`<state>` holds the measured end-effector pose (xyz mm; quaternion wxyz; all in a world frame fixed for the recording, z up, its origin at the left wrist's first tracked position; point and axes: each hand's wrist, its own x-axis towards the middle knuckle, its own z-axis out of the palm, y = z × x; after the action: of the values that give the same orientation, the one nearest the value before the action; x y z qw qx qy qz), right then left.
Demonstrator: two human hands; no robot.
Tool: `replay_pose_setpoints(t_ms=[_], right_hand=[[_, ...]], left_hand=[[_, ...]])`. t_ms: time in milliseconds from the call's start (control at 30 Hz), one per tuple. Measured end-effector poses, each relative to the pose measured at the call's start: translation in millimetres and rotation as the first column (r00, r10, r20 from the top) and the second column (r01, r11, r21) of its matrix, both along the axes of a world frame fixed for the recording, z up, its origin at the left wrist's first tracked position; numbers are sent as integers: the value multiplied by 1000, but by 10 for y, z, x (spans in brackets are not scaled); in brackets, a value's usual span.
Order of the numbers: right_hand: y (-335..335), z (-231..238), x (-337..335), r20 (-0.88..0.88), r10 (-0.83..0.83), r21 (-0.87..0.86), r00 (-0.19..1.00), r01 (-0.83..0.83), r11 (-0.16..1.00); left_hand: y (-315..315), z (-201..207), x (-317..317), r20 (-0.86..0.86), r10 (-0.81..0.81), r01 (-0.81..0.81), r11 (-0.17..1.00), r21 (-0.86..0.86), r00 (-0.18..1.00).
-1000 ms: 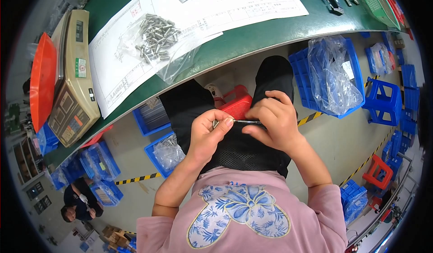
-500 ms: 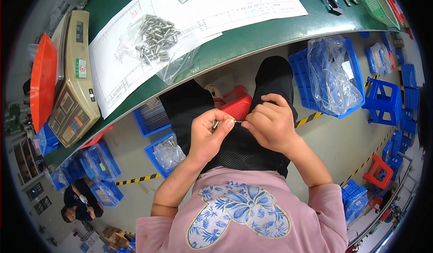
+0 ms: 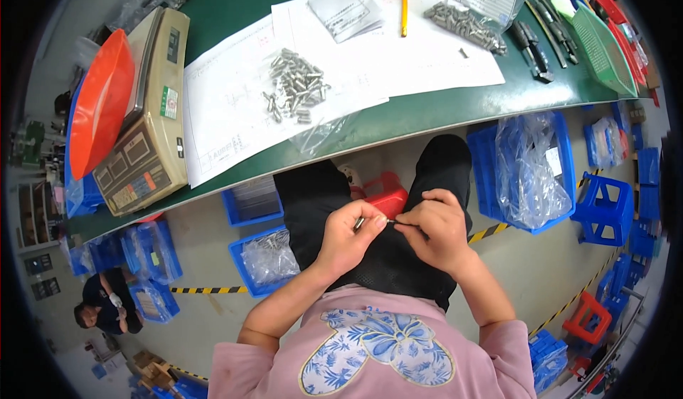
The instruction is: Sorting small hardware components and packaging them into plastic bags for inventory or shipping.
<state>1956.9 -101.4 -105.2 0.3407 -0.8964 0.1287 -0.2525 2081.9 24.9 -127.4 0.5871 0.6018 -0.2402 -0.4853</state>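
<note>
Over my lap, my left hand (image 3: 348, 241) and my right hand (image 3: 440, 234) meet, thumb and fingertips pinched. A short silvery metal piece (image 3: 359, 223) sits within the curled fingers of my left hand. Between the two sets of fingertips shows a thin small metal part (image 3: 390, 220), gripped from both sides; its exact kind is too small to tell. On the bench, a heap of short metal cylinder-like pieces (image 3: 297, 84) lies on a clear plastic bag over white printed sheets (image 3: 235, 107).
A beige scale (image 3: 146, 153) with an orange-red pan (image 3: 103, 107) stands at the bench's left. Further right lie a yellow pencil (image 3: 404, 7), a bag of metal pieces (image 3: 466, 27) and a green basket (image 3: 601, 46). Blue crates (image 3: 484, 160) and a blue stool (image 3: 605, 210) stand below.
The view has shifted, so more of the bench top shows and everything sits lower. My hands stay together over my lap, drawn slightly closer around the small metal part.
</note>
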Motion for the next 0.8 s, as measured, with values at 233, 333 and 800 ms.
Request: replay_pose_setpoints(t_ms=[233,333,800], right_hand=[[-13,-22,5,-71,25,-19,997,-27,999],[-28,49,17,-105,-5,33,994,8,999],[23,47,86,-100,68,-1,993,-69,998]], left_hand=[[4,-41,-10,-49,2,-2,1000,15,999],[-7,-34,-5,-110,3,3,999,52,994],[-67,-97,-60,-7,31,-31,1000,-3,999]])
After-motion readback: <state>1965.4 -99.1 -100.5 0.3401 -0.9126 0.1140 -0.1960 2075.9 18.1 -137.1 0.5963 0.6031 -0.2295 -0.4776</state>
